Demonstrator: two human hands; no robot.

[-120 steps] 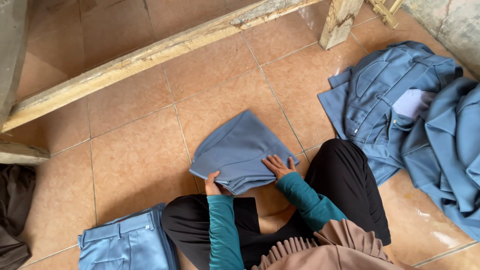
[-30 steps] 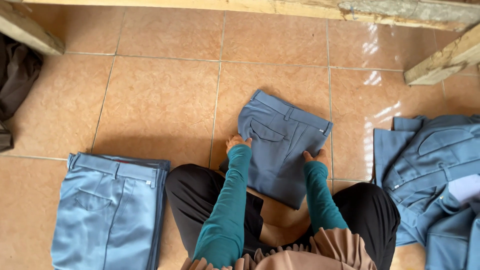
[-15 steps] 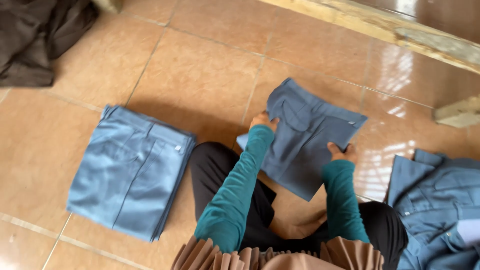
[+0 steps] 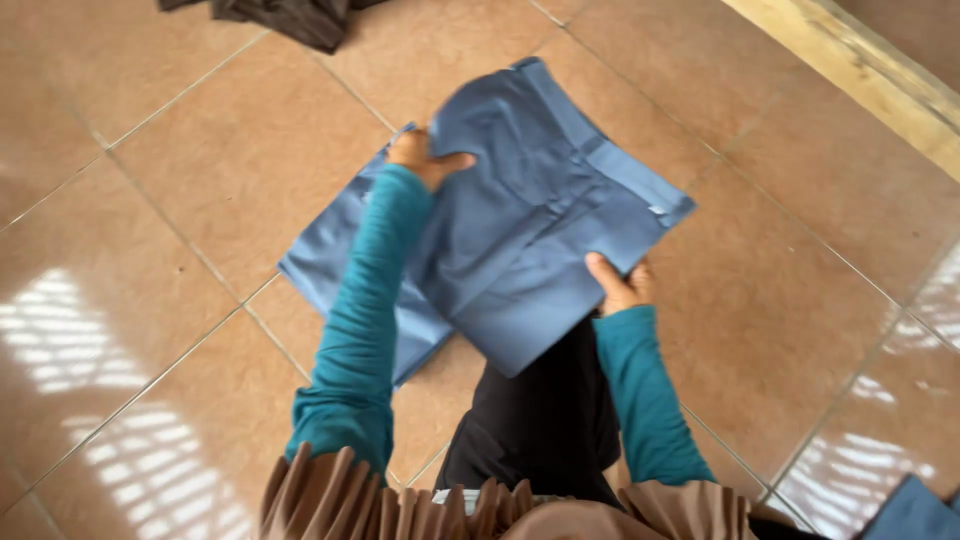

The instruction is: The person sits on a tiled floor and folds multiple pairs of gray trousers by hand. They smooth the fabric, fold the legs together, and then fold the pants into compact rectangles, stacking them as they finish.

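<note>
Both hands' fingers (image 4: 598, 268) (gripping) on folded trousers (image 4: 530, 230)

Blue folded trousers (image 4: 540, 230), teal sleeves (image 4: 360, 330)

folded blue-grey trousers (image 4: 530, 240), held up off the floor at 2 edges, tilted w/ the waistband end far-right & the folded end near, over the dark-clad lap. waistband, belt loops & a pocket seam face up; cloth smooth, slightly sagging in the middle. it hangs partly over a 2nd stack of folded blue trousers (image 4: 345, 265), lying flat on the tiled floor to the left, its near-left edges sticking out from under.
</note>
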